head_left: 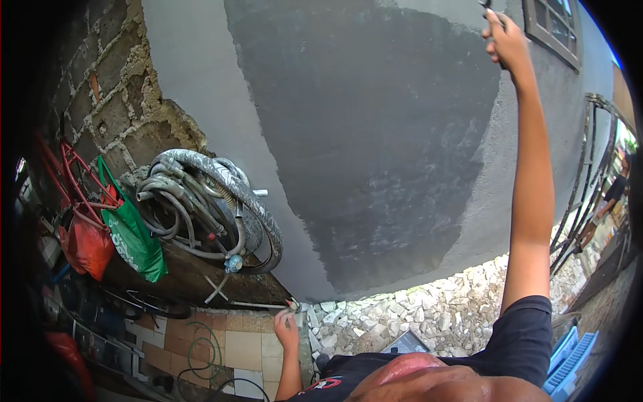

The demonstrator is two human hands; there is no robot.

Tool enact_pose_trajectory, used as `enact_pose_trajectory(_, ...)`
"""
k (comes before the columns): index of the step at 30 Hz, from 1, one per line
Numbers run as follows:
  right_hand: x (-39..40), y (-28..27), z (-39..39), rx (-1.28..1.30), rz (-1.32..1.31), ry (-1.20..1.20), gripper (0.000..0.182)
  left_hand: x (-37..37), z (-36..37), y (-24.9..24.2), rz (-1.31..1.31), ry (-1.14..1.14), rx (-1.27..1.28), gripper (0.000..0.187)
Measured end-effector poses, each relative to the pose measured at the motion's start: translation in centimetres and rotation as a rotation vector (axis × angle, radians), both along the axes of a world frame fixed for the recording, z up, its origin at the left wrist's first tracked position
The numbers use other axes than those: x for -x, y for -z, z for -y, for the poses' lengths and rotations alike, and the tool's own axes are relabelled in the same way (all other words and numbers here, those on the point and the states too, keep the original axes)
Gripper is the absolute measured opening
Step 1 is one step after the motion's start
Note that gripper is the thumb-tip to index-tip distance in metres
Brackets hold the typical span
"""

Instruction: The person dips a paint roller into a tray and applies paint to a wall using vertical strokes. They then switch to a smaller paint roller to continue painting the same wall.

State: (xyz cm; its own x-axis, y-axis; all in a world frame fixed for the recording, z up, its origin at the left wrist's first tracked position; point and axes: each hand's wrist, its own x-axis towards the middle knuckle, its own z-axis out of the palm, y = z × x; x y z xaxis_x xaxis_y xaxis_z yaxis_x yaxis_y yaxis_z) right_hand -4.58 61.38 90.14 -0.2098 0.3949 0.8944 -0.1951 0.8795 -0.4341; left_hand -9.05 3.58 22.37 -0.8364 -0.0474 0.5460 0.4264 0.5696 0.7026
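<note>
High at the upper right, my right hand [507, 43] is wrapped round the dark handle of a tool [485, 3]; its working end is cut off by the top edge, so its kind cannot be told. A wide patch of darker grey, damp-looking plaster [375, 134] covers the wall [194, 60] beside that hand. Low in the middle, my left hand [287, 328] is closed, fingertips together at the foot of the wall. A small whitish thing shows at its fingertips, too small to make out, close to the end of a thin pale rod [258, 305].
Coiled hoses [201, 194] hang at the left, beside a green bag [130, 234] and a red bag [87, 244]. Broken rubble [429, 308] lies along the wall base, tiles [244, 348] to its left. A window [552, 27] and metal frame [583, 174] stand right; another person [611, 194] is beyond.
</note>
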Motion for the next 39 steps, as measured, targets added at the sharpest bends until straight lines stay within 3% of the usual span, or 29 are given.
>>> enact_pose_trajectory(3, 3.1, -3.9, 0.9, 0.095, 0.049, 0.026, 0.035, -2.3, 2.1, 4.6, 0.221, -0.080, -0.048, 0.014)
enact_pose_trajectory(5, 5.0, -5.5, 1.2, 0.070, 0.053, 0.044, 0.035, -3.1, 4.7, 10.3, 0.342, -0.142, 0.038, 0.016)
enact_pose_trajectory(8, 7.4, -7.5, 1.5, 0.048, 0.063, 0.060, 0.034, -4.6, 6.7, 13.9, 0.329, -0.142, 0.057, 0.018)
enact_pose_trajectory(12, 9.6, -9.1, 3.2, 0.055, 0.058, 0.058, 0.033, -10.5, 12.3, 22.1, 0.648, -0.211, 0.310, 0.026)
enact_pose_trajectory(19, 12.5, -9.9, 3.6, -0.015, 0.024, 0.060, 0.033, -9.7, 12.7, 24.3, 0.786, -0.199, 0.268, 0.029)
enact_pose_trajectory(28, 14.1, -10.8, 3.4, -0.026, 0.007, 0.078, 0.030, -8.0, 13.2, 23.1, 0.878, -0.152, 0.102, 0.030)
enact_pose_trajectory(39, 14.7, -10.3, 2.7, -0.113, 0.056, 0.218, 0.039, -7.2, 13.9, 22.9, 1.009, -0.079, -0.092, 0.031)
